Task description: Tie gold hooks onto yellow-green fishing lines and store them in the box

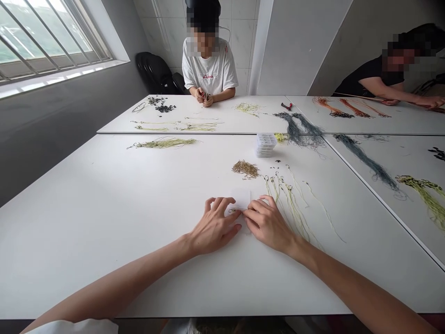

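Before me on the white table [156, 273] lies a small clear plastic box [246, 198], its lid raised on the far side. A dark fish hook [232, 210] shows inside it. My left hand [215, 225] has its bent fingers and thumb around the left part of the box. On the right side of the box, my right hand [269, 222] is closed with its fingertips together; what they pinch is hidden. Both index fingertips almost meet over the box. Several hooks tied to pale yellow-green lines [295, 211] spread out beside my right hand.
Beyond the box are a pile of bronze-coloured hooks [245, 169] and a stack of clear boxes [266, 145]. Bundles of yellow-green line [165, 143] and grey line [368, 160] lie farther off. One person [210, 69] sits opposite; another [378, 79] leans in at far right.
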The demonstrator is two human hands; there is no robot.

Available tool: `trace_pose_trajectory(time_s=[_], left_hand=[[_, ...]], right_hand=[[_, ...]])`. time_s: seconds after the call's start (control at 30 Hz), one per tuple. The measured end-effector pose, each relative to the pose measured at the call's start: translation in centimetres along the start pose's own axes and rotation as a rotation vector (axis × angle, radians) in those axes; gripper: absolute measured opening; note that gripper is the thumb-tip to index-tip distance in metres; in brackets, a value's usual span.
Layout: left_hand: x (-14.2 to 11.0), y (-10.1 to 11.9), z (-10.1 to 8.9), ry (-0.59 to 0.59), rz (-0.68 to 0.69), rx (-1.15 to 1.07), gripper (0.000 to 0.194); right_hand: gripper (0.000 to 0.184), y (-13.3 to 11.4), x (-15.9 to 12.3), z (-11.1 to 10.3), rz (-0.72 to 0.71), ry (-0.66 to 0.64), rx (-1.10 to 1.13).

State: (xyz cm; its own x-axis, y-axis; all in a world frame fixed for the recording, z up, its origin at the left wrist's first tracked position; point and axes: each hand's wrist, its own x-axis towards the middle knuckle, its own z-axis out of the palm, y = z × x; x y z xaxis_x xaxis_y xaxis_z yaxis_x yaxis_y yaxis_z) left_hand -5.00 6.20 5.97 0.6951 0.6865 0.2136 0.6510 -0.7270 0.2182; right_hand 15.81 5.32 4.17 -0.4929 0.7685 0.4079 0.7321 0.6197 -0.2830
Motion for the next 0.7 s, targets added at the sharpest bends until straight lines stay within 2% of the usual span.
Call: trace_pose_trajectory(time_s=[0.33,0.7], left_hand=[[-0.76,-0.9,0.1,-0.003,-0.032,-0.11,0.04],[-0.6,-0.85,0.16,-0.006,-0.005,-0.031,0.038]], right_hand=[[0.016,0.04,-0.12,0.08,0.039,0.021,0.073],[0.018,-0.1,-0.11,-0.04,0.027,-0.001,0.014]])
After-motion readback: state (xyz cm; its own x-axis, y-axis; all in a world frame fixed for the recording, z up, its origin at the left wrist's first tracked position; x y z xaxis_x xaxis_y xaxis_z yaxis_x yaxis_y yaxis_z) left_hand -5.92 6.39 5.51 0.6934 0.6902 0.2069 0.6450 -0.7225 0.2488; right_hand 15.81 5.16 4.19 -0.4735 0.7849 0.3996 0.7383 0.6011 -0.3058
